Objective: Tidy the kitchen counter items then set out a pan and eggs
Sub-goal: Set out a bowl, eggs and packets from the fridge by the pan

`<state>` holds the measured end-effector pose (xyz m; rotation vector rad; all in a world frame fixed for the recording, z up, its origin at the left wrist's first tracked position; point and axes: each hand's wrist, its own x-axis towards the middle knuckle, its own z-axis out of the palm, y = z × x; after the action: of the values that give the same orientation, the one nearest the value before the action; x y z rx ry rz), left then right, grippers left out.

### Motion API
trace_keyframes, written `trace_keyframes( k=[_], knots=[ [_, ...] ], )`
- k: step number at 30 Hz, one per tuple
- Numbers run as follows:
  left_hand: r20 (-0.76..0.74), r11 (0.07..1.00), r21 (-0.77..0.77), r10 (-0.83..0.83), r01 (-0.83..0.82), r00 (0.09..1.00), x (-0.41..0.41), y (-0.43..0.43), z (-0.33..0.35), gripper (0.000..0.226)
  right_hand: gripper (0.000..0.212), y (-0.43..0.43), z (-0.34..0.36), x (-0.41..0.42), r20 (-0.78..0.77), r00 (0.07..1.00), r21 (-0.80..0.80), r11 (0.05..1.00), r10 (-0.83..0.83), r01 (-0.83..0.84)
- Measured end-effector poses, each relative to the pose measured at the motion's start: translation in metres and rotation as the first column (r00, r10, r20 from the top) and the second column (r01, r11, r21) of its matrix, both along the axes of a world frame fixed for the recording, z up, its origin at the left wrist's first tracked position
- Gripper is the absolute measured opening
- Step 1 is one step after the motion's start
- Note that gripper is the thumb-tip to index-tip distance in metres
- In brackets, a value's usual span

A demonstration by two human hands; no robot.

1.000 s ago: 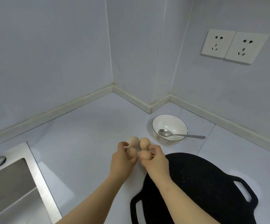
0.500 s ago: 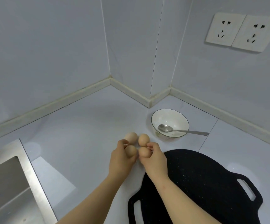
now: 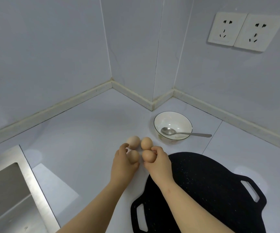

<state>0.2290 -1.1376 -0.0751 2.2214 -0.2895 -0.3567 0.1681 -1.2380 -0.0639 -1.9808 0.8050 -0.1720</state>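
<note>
The pan is set out at 5 o'clock on the worktop. Four eggs lie clustered centrally; the near pair is loosely cupped by the left hand and right hand, release seemingly remaining.

The counter lies bare from the eggs out to the back-left corner and the sink edge. Rightward, the bowl with its spoon and the black pan crowd the way.
</note>
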Motion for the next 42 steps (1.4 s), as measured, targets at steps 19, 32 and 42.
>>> trace_keyframes(
  k=[19,32,42],
  knots=[
    [0.136,0.993,-0.065,-0.088,0.098,0.987,-0.039,0.003,0.055,0.041,0.051,0.009,0.054,-0.053,0.123,0.984,0.094,0.988,-0.132,0.121],
    [0.133,0.887,-0.167,-0.412,0.430,0.902,-0.155,-0.063,0.106,0.029,0.033,-0.020,0.085,-0.179,0.241,0.857,0.116,0.890,-0.455,0.440],
    [0.086,0.643,-0.266,-0.726,0.718,0.682,-0.348,-0.126,0.133,0.015,0.023,-0.045,0.111,-0.394,0.340,0.579,0.139,0.648,-0.742,0.749]
  ],
)
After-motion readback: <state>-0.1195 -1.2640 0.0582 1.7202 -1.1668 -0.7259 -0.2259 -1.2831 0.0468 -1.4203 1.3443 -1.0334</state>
